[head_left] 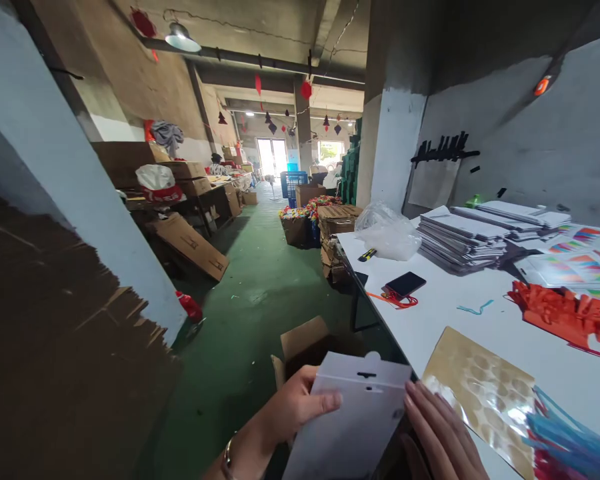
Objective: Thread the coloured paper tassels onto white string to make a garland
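Observation:
A white card with a hang slot and a rounded tab on its top edge is held low in front of me. My left hand grips its left side, thumb lying across the face. The fingers of my right hand are pressed together against the card's right edge; its thumb side is in shadow. Beneath the card is an open cardboard box on the floor. Closest to my right hand on the table lies a tan sheet with clear round stickers, with blue strips beside it.
The white table on the right carries a phone, a yellow-black cutter, a plastic bag, paper stacks and red tassels. A pillar stands left. Boxes line the green floor.

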`<state>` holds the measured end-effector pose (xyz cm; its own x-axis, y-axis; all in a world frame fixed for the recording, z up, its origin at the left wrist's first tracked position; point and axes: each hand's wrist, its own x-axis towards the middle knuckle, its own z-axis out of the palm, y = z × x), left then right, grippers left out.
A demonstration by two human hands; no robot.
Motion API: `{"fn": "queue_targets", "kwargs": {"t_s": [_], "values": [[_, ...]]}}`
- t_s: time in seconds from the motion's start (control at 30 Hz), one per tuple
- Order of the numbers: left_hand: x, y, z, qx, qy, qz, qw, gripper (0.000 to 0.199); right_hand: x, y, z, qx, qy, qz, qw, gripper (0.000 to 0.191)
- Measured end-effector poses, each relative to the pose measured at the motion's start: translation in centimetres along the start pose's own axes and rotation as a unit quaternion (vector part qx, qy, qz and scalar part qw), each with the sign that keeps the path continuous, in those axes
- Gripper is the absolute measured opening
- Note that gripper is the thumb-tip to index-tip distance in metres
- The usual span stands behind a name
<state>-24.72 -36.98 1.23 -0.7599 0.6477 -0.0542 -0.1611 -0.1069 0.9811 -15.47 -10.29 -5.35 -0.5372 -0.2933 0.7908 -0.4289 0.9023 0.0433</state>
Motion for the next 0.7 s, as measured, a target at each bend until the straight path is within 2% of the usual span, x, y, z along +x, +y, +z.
{"fn": "queue_targets", "kwargs": {"t_s": [0.07,0.13,0.33,0.5,0.6,0.7], "values": [[0.3,0.5,1.4,0.037,-0.024,0.006,0.999,0.050,1.8,0.2,-1.6,-0.026,-0.011,-0.045,0.999,0.055],[0.8,1.1,2.9,0.058,-0.036,0.023,0.997,0.052,2.0,0.6,-2.4,-0.050,-0.007,-0.047,0.998,0.052],[2.1,1.9,6.6,0.097,-0.152,0.052,0.982,0.048,-0.6,1.9,-4.6,-0.083,-0.004,0.023,0.996,0.047],[3.4,1.6,8.3,0.088,-0.189,0.008,0.978,0.054,-1.3,2.3,-7.2,-0.107,-0.001,0.038,0.994,0.040],[4.4,1.6,9.6,0.070,-0.215,-0.012,0.974,0.053,-1.6,1.6,-8.6,-0.122,0.023,0.101,0.987,0.033],[5.6,1.7,11.7,0.068,-0.267,0.007,0.961,0.049,-2.3,0.5,-10.0,-0.111,0.022,0.180,0.977,0.028]]}}
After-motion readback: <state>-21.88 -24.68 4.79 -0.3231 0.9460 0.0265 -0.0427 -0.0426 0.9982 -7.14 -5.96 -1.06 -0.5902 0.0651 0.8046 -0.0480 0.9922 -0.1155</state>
